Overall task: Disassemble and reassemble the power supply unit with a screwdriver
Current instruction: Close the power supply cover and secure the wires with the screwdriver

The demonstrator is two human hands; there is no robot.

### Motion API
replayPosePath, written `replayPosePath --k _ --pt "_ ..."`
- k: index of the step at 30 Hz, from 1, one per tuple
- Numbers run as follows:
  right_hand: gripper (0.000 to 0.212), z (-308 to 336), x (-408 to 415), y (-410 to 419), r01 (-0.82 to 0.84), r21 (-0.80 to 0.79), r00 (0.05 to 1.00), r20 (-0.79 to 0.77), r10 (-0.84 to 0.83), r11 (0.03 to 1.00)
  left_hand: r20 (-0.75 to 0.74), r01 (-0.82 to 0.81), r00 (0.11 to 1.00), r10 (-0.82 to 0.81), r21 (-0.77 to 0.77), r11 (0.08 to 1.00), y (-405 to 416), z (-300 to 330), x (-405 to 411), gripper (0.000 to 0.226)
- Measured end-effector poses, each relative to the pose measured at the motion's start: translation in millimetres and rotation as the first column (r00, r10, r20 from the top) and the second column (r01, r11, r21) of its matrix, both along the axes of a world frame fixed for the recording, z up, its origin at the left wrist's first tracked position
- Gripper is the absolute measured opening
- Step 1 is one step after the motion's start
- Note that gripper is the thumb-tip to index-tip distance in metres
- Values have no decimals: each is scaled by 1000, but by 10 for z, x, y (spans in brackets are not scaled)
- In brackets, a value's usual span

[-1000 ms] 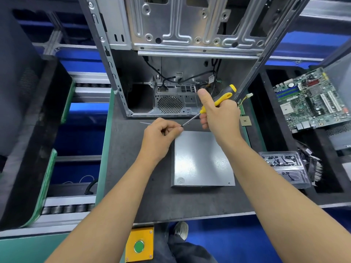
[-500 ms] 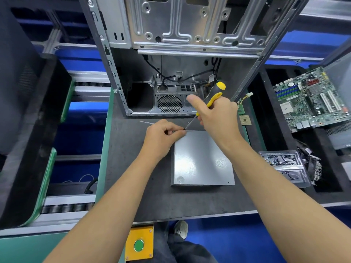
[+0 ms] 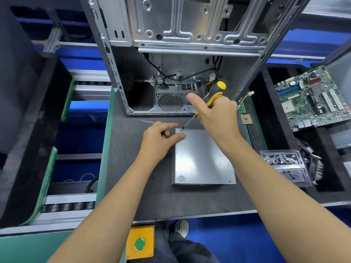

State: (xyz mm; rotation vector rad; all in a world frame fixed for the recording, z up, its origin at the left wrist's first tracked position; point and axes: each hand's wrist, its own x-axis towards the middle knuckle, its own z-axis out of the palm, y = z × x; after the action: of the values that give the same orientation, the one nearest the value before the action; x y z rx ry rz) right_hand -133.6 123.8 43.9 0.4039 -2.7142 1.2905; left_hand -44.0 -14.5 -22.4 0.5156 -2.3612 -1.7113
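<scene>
A grey metal power supply unit lies flat on the dark work mat. My right hand grips a yellow-and-black screwdriver, thumb up along the handle. The shaft slants down and left, and its tip sits on the unit's far-left corner. My left hand rests beside that corner with its fingers loosely curled. Its thumb touches the unit's left edge and it holds nothing that I can see. A screw hole shows at the unit's near-right corner.
An open computer case stands just behind the unit. A motherboard lies at the right, with a clear plastic tray of parts nearer. A small chip and a thin white tie lie on the mat. A yellow button box sits below.
My left hand has let go of the screwdriver tip and its fingers have spread. The right hand has brought the tip down onto the unit's far-left corner and stood the handle more upright.
</scene>
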Motion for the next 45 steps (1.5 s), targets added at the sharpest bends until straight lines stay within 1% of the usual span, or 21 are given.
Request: replayPosePath --k 5,9,14,19,22,28,33,35,38,39,40,42,43,44,45 --pt "73 -19 0 -13 -14 -3 1000 -7 14 1000 -11 7 1000 -7 -7 1000 4 -2 4 31" --pt "80 -13 -10 -38 -26 22 1000 1 26 999 -10 7 1000 -7 -6 1000 1 -6 2 30" --pt "82 -26 -16 -51 -29 38 1000 -6 29 999 -22 12 1000 -13 -23 1000 4 -12 4 28" --pt "84 -16 -24 -68 -62 83 998 -28 65 995 -32 15 999 -17 -56 998 3 -4 -7 26" --pt "84 8 -22 -88 -76 116 995 -51 82 990 -68 12 997 -19 -98 995 11 13 -18 23" --pt "80 54 13 -110 -82 112 994 -55 89 990 -89 23 995 -38 -171 985 25 37 -65 13" --pt "70 117 57 -134 -106 122 993 -38 111 987 -119 50 990 -81 -245 968 13 25 -76 12" --pt "69 143 75 -138 -111 145 993 -21 115 983 -139 62 985 -106 -288 956 4 16 -81 12" --pt "67 203 107 -152 -157 199 987 11 158 967 -167 70 977 -132 -334 940 -19 4 -79 11" --pt "63 239 116 -152 -177 199 984 18 177 964 -177 66 975 -132 -336 940 -24 -3 -77 11" --pt "53 278 118 -152 -199 179 980 27 198 964 -185 64 974 -132 -335 940 -27 -8 -74 10" --pt "29 387 136 -154 -252 78 967 52 248 965 -193 60 972 -131 -336 940 -28 -19 -68 9" --pt "25 453 145 -148 -276 11 959 66 275 961 -196 58 972 -130 -336 940 -26 -25 -69 8" --pt "28 516 149 -135 -304 -39 949 76 306 952 -200 56 971 -129 -335 941 -26 -29 -69 8" --pt "30 579 140 -116 -340 -33 937 72 341 940 -200 54 971 -127 -335 941 -28 -30 -70 8"
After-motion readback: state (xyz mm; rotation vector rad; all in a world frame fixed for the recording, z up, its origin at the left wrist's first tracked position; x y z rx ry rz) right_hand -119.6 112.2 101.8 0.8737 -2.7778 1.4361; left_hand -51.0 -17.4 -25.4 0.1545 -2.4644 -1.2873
